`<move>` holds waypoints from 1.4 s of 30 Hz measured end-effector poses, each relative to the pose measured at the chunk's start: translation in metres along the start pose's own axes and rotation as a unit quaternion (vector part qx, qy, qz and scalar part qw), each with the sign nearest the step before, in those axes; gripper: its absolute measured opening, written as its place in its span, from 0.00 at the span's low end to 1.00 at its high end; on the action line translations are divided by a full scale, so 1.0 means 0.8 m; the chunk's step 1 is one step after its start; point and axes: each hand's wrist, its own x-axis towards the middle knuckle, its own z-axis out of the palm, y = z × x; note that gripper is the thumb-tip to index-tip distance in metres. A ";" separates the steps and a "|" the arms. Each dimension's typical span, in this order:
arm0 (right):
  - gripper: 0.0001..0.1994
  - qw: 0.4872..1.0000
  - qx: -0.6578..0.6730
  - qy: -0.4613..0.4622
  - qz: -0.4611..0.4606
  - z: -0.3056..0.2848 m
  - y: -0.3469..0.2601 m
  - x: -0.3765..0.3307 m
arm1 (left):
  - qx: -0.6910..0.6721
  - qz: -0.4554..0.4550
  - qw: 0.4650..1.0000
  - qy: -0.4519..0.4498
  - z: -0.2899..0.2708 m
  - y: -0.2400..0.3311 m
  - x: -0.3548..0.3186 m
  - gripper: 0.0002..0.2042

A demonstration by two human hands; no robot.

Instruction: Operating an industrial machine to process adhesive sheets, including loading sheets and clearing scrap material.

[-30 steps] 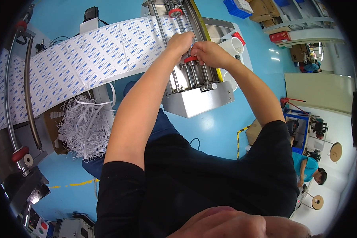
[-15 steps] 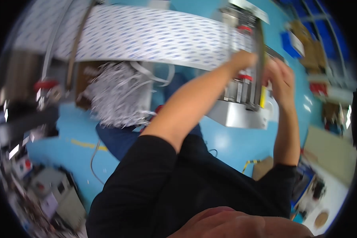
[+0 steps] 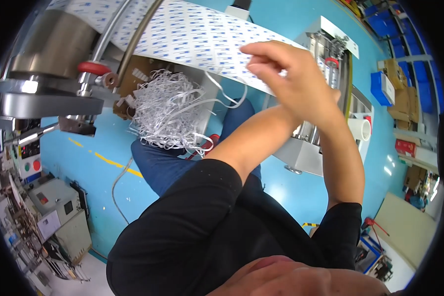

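Note:
My right hand [image 3: 298,74] is open above the wide white web with blue print [image 3: 197,37], thumb and fingers apart and nothing between them. It crosses over my left arm at the roller machine [image 3: 301,153]. My left hand [image 3: 336,94] reaches to the machine's rollers, near a red ring [image 3: 332,62]. Most of it is hidden behind my right wrist, and its fingers do not show. The web runs from the left into the rollers.
A box [image 3: 128,84] heaped with shredded white strips [image 3: 167,111] stands below the web, between a metal-armed machine [image 3: 49,101] and my legs. A white roll [image 3: 359,129] sits right of the rollers. Blue bins [image 3: 382,89] and cardboard boxes [image 3: 404,103] lie at the far right.
My right hand has moved left from the machine's right side to over the web, and its fingers have spread. My left hand stays at the rollers. The whole view has shifted.

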 end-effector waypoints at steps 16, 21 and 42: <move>0.08 0.914 -0.361 -0.169 0.077 -0.069 0.157 -0.186 | -0.209 -0.454 0.864 -0.061 0.001 0.007 0.051 0.20; 0.08 0.880 -0.419 -0.214 0.059 -0.069 0.168 -0.194 | -0.248 -0.520 0.815 -0.062 -0.007 0.036 0.052 0.22; 0.12 0.855 -0.457 -0.230 0.083 -0.063 0.177 -0.198 | -0.286 -0.499 0.816 -0.058 -0.010 0.032 0.052 0.25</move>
